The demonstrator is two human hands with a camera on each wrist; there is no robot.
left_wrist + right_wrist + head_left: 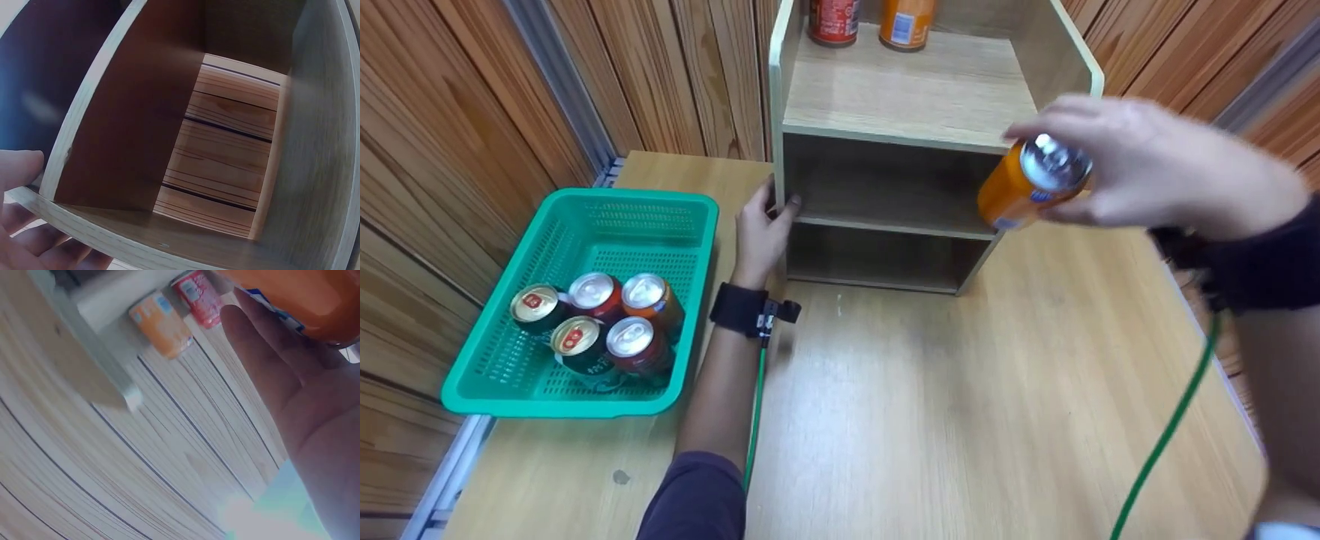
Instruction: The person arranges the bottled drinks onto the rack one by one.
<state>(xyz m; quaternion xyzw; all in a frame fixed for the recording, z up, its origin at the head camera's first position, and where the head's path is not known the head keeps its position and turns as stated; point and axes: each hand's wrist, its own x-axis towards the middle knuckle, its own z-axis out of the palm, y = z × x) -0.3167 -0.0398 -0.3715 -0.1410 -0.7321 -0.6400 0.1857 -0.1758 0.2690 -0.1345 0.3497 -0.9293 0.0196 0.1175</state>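
Orange can [1018, 188]: rigid, smooth, likely slippery; right hand [1140, 169] grips sidewall. Left hand [760, 229] clasps shelf unit [885, 127] edge.

A green basket [495, 375] sits on the table [930, 405], well left of the wooden shelf unit's base. Five cans [598, 324] stand upright in the basket's near half, packed together and touching. On the shelf unit's top board, a red can [832, 19] and an orange can [906, 21] stand side by side. Wood-panelled walls [457, 120] rise behind the table.
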